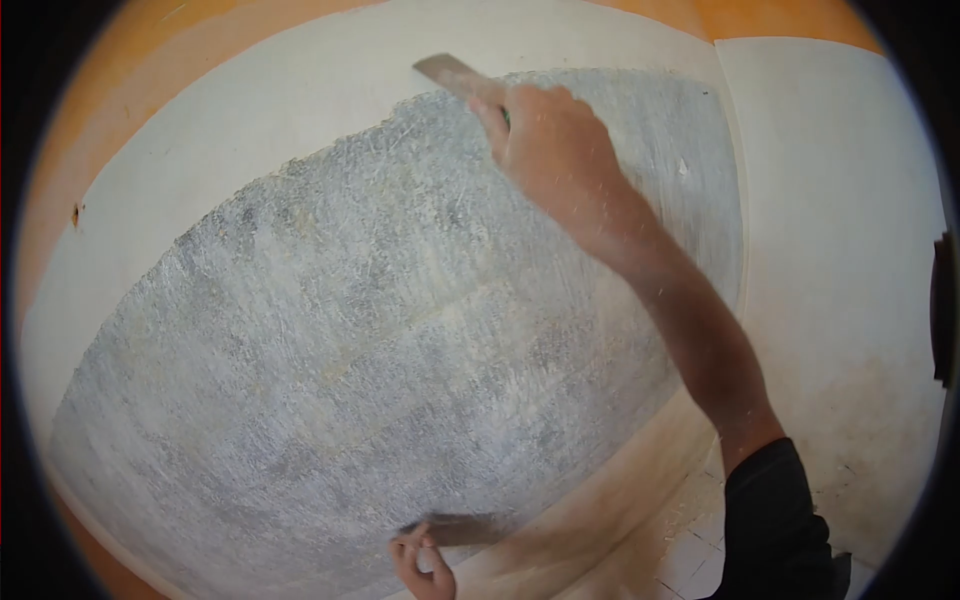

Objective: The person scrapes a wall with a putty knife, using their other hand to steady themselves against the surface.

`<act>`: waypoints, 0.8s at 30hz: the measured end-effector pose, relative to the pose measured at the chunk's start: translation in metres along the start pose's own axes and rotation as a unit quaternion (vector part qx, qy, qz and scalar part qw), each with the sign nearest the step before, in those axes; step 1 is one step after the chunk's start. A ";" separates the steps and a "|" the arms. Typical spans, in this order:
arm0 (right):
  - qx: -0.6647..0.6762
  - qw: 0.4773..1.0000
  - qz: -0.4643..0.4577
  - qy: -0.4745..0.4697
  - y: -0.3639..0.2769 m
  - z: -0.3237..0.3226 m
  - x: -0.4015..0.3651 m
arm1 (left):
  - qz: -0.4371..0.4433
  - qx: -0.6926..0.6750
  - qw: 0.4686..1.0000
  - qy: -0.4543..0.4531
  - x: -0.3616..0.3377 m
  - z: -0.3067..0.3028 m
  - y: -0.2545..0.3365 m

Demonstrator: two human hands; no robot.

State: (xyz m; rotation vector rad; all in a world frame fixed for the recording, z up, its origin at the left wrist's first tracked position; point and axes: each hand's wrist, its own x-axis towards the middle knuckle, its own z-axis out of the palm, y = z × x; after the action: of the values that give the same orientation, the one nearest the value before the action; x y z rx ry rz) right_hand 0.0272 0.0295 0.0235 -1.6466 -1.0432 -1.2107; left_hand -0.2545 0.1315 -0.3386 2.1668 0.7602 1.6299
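Observation:
High on the wall, my right hand (565,150) is closed round a putty knife (446,74). A bit of green handle shows by the fingers, and the flat blade points up and left over the ragged border between white paint and bare grey surface. Down at the bottom, my left hand (422,565) pinches a wide, dark-edged scraper (468,528), blurred, in front of the lower grey area. The grey patch (350,300) is rough and streaked, with small pale flecks on it.
White painted wall (250,120) borders the patch above, with an orange band (160,50) beyond. A corner leads to another white wall (840,200) at right. Pale floor tiles (695,560) with debris lie below. A dark object (941,310) stands at the right edge.

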 end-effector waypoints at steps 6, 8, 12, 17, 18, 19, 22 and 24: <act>0.003 0.998 0.029 -0.055 0.004 0.006 -0.037 | 0.136 0.137 0.973 0.127 0.068 -0.048 0.030; 0.040 0.993 0.051 -0.100 -0.006 -0.004 -0.023 | 0.202 0.181 0.951 0.148 0.105 -0.059 0.041; 0.060 0.994 0.046 -0.074 0.004 -0.006 -0.047 | 0.263 0.202 0.934 0.136 0.157 -0.055 0.045; 0.083 0.990 0.069 -0.086 -0.001 -0.003 -0.026 | 0.316 0.357 0.859 0.185 0.162 -0.031 0.022; 0.088 0.990 0.069 -0.085 0.000 -0.005 -0.023 | 0.317 0.362 0.857 0.186 0.165 -0.030 0.020; 0.082 0.991 0.067 -0.087 0.001 -0.006 -0.025 | 0.301 0.337 0.871 0.194 0.165 -0.030 0.017; 0.084 0.992 0.061 -0.072 0.001 -0.004 -0.041 | 0.294 0.359 0.861 0.206 0.160 -0.031 0.010; 0.069 0.991 0.079 -0.085 0.004 0.000 -0.028 | 0.300 0.375 0.848 0.224 0.162 -0.030 0.013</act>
State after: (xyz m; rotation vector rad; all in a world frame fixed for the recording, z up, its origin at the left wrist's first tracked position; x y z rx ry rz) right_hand 0.0252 0.0244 -0.0043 -1.7098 -1.0539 -0.8874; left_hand -0.2466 0.2148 -0.1963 2.7802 1.0543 2.5510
